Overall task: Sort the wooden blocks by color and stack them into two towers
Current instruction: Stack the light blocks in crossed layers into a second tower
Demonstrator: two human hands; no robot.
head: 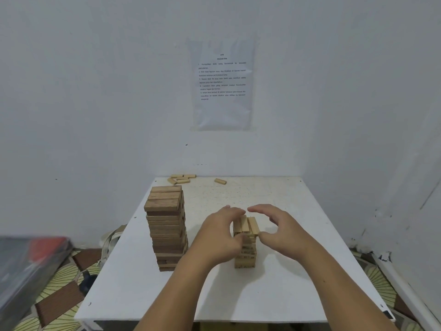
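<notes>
Two hands seem to square up the light tower (245,255): left hand (219,235) curls its fingers (232,213) round the top blocks (252,225), steadying; right hand (281,225) arches loosely open, thumb nudging them flush.

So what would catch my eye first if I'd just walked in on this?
Probably the left hand and right hand cupped around the top of the short light tower in the middle of the white table. Next comes the taller dark tower just to its left. A few loose light blocks lie at the table's far edge.
</notes>
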